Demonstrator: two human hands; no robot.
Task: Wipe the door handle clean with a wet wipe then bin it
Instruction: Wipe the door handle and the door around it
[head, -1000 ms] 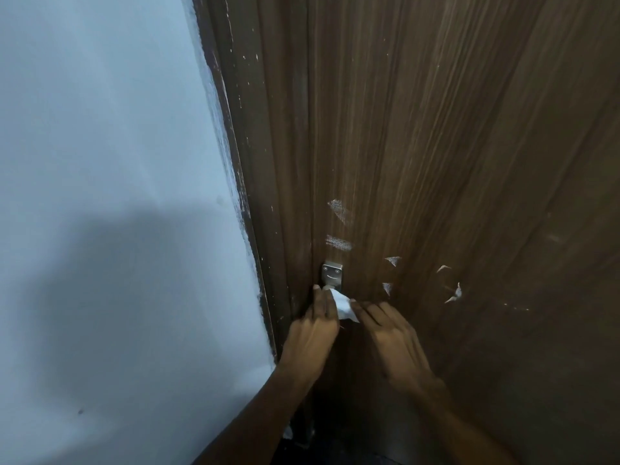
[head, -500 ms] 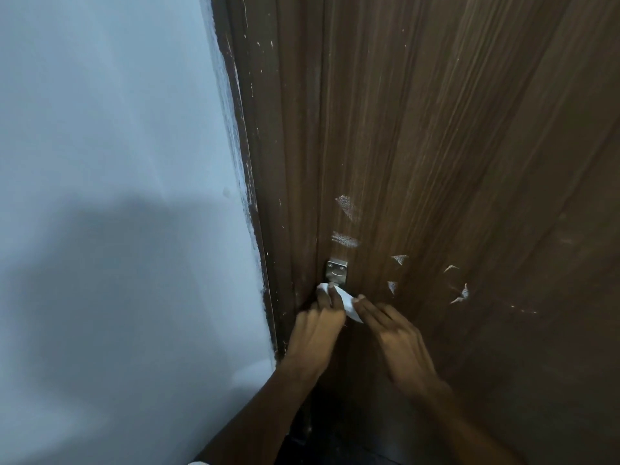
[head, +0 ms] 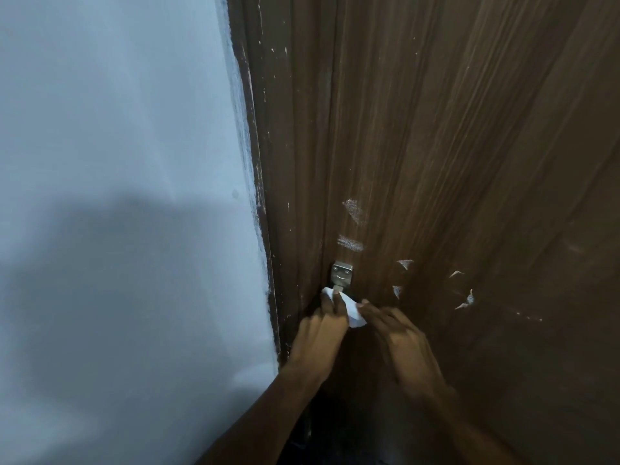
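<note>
A pale blue-white wall (head: 117, 129) fills the left side, with a broad dark shadow (head: 134, 280) across its lower half. Beside it runs a dark brown door frame (head: 288, 162) flecked with white paint along its edge. The wood-grain door (head: 469, 162) carries whitish scuff marks (head: 350, 244) and small torn flecks (head: 405, 263).

door handle (head: 342, 275): silver metal, top mounting plate with two screws exposed, fixed near left edge of brown door (head: 469, 162), lower part covered (shape not discernible) | wet wipe (head: 354, 312): white, crumpled, pressed on door handle just below plate, gripped by left hand (head: 322, 330), touched at right edge by right hand (head: 399, 337) fingertips
</note>
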